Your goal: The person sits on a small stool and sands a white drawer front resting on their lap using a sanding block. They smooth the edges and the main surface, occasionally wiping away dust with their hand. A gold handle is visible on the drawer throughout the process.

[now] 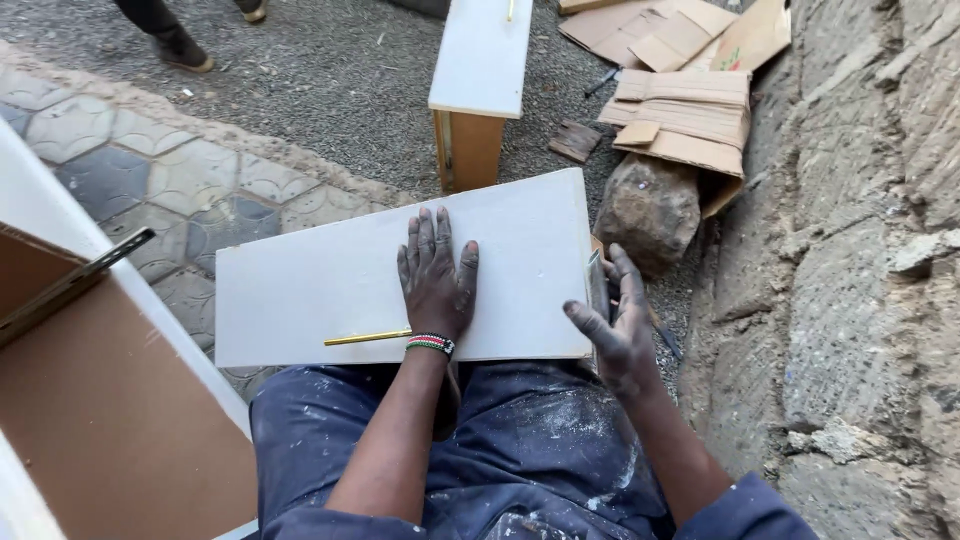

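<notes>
Left hand point(437, 280) flat, fingers spread, on white board point(330, 285); right hand point(615, 320) gripping its end; rock point(648, 208), cardboard point(685, 115) beyond; pencil point(365, 338) beside wrist.

Board point(330, 285) on lap w/ pencil point(366, 338) on it; rock point(648, 210) right, cardboard point(690, 115) behind rock.

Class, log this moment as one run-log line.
left hand: flat on white board | right hand: at board's right edge | yellow pencil: on board | stone: beyond

White rectangular board point(330, 280), lying flat across lap, yellow pencil point(366, 338) on it
</notes>
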